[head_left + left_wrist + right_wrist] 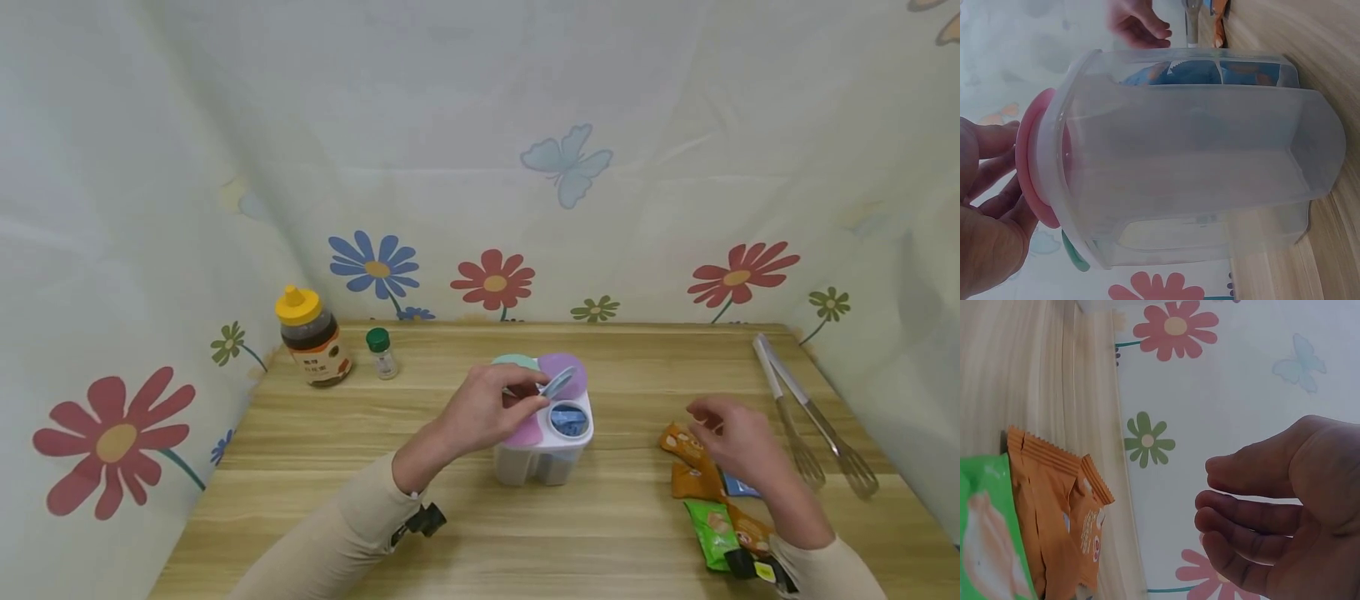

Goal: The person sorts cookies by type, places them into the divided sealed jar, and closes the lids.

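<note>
A clear storage container [512, 465] with a white top stands mid-table. Its round lids are green, a purple lid [567, 372] and a pink lid [1040, 206]. With thumb and fingers my left hand [483, 408] pinches a light blue lid [558, 382], tilted up beside the uncovered round opening. Blue packets [570, 421] show inside that opening, and through the container's wall in the left wrist view. Over at the right, my right hand [742, 442] hovers above orange snack packets [693, 482], fingers loosely bent and holding nothing.
Near the orange packets lie a green packet [711, 533] and a partly hidden blue packet [741, 486]. Metal tongs [813, 408] lie at the right edge. A yellow-capped jar [313, 346] and a green-capped shaker [382, 357] stand back left. Patterned cloth surrounds the table.
</note>
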Demonstrator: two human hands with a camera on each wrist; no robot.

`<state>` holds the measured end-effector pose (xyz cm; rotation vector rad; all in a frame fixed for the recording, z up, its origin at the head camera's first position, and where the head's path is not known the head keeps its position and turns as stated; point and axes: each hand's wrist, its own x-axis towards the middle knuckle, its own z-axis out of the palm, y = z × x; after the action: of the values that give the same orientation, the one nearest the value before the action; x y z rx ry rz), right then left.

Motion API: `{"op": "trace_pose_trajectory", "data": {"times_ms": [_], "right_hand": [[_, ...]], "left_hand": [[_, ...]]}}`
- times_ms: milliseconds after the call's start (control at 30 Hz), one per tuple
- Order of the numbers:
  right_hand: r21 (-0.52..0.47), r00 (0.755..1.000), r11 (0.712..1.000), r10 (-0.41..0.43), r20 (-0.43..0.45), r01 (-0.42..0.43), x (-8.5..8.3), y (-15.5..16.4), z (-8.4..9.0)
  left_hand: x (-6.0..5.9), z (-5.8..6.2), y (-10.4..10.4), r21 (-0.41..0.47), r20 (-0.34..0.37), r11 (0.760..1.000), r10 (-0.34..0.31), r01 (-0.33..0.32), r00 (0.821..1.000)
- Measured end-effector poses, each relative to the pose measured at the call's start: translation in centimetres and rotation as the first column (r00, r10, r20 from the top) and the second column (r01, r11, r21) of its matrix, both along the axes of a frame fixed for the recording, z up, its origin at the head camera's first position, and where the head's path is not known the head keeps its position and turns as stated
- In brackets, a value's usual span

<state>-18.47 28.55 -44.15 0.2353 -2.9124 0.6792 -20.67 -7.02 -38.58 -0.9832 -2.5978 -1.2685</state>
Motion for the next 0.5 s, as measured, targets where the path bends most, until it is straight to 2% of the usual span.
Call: {"op": "trace_pose_trajectory", "data": {"times_ms": [500], "right_hand": [[0.065, 0.996, 0.998, -0.034, 0.086, 0.028, 0.5, 2.3, -1.0]], "left_hand": [[0.0, -0.1, -0.1, -0.003, 0.015, 1.000, 0.006, -0.006, 1.000]]}}
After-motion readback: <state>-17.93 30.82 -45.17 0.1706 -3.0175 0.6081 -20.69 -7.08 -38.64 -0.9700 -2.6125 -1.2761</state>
